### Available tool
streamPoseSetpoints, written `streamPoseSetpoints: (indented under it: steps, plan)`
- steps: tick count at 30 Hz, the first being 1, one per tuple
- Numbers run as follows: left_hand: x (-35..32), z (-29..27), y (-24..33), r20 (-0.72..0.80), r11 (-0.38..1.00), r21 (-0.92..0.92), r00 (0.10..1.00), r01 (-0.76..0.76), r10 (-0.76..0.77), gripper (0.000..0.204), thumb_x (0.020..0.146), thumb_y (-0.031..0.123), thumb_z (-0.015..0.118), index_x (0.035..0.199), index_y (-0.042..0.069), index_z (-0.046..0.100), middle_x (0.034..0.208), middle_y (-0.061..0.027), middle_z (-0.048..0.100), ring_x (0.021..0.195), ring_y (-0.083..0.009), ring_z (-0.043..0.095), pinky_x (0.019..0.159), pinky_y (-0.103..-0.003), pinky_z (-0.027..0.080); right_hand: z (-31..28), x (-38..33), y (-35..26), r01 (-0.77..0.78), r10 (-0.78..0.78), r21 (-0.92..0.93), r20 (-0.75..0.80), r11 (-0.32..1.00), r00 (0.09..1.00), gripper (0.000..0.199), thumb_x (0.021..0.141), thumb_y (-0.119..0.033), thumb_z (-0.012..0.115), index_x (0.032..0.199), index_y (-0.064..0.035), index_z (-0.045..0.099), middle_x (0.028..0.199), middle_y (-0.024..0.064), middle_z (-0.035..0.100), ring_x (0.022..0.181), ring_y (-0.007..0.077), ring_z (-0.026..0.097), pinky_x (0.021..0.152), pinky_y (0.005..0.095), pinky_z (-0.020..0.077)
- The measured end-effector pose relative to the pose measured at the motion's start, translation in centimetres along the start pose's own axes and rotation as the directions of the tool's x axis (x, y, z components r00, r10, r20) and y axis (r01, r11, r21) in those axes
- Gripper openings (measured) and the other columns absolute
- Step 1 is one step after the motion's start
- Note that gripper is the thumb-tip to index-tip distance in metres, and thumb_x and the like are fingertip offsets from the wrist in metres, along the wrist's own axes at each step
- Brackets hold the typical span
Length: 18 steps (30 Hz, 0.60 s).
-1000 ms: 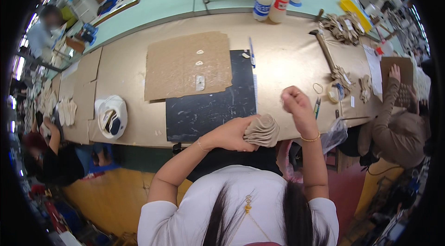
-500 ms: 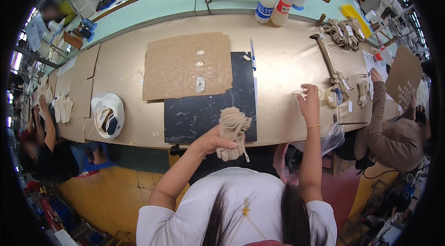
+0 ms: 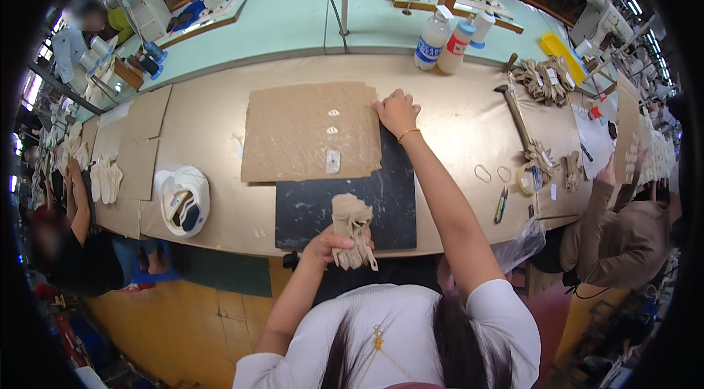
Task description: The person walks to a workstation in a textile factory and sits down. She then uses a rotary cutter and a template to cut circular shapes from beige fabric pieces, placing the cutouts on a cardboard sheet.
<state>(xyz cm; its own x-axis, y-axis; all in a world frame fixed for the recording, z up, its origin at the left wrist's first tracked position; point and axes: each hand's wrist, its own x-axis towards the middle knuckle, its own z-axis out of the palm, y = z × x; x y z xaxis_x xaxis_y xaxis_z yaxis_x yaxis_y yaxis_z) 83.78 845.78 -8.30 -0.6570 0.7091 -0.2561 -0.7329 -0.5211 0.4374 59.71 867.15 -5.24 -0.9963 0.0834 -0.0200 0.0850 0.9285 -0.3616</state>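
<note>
My left hand (image 3: 321,248) is closed around a bundle of beige fabric strips (image 3: 352,224), held over the front edge of a black cutting mat (image 3: 345,195). Farther off, my right hand (image 3: 398,113) reaches to the right edge of a brown cardboard sheet (image 3: 286,132) that overlaps the mat. Its fingers are curled down, with the thumb side at the cardboard's edge; whatever lies beneath them is hidden. On the cardboard are two small white pieces (image 3: 333,129) and a pale rectangular piece (image 3: 333,162).
Rubber bands (image 3: 482,173), a box cutter (image 3: 501,206), a tape roll (image 3: 529,178) and a hammer (image 3: 515,110) lie to the right. A white cap (image 3: 181,200) rests at left. Bottles (image 3: 433,41) stand at the back. Co-workers sit on both sides.
My right hand has left the rubber bands lying on the table and moved left and away to the cardboard's edge, covering the blue pen's spot. My left hand still holds the bundle.
</note>
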Motion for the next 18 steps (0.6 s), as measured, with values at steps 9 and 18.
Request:
streamPoseSetpoints:
  steps: [9, 18]
  plan:
    - [0.2, 0.5, 0.2, -0.017, 0.995, 0.082, 0.999, 0.050, -0.049, 0.074, 0.060, 0.012, 0.074, 0.129, 0.000, 0.050, 0.096, -0.0159, 0.063, 0.098, -0.0353, 0.066, 0.092, -0.049, 0.054, 1.3, 5.8, 4.7, -0.348, 0.363, 0.199, -0.045, 0.916, 0.931, 0.044, 0.086, -0.049, 0.064, 0.106, -0.0117, 0.074, 0.121, 0.0143, 0.061, 0.121, 0.0390, 0.052, 0.099, 0.0667, 0.0331]
    - [0.3, 0.3, 0.2, 0.020, 0.998, 0.039, 0.998, -0.053, 0.052, 0.074, 0.060, 0.013, 0.075, 0.129, 0.001, 0.050, 0.087, -0.0146, 0.063, 0.084, -0.0328, 0.067, 0.092, -0.052, 0.050, -5.6, -6.3, 7.4, -0.102, 0.120, 0.931, 0.064, 0.350, 0.991, 0.075, 0.096, -0.028, 0.064, 0.156, -0.0075, 0.023, 0.151, 0.0169, 0.036, 0.129, 0.0269, 0.050, 0.104, 0.0387, 0.0424]
